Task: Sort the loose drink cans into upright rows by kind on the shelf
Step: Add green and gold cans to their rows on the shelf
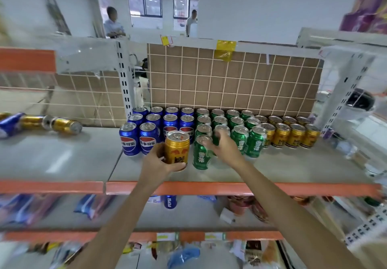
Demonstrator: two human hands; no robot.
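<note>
Left hand (pixel 156 162) grips upright gold can (pixel 176 150) near shelf (pixel 73 162) front edge. Right hand (pixel 225 146) holds green can (pixel 201 153), fingers curled round top. Blue rows (pixel 155 126) behind; loose cans (pixel 41 123) lying at left end.

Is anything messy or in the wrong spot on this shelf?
Yes. Several loose cans, gold and blue, lie tipped on their sides at the shelf's far left, away from the upright rows. The left hand holds a gold can before the blue cans.

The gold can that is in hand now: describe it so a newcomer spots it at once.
On the grey shelf, find the upright blue cans. Just right of them, the left hand holds a gold can upright, the only gold one among blue and green.
</note>
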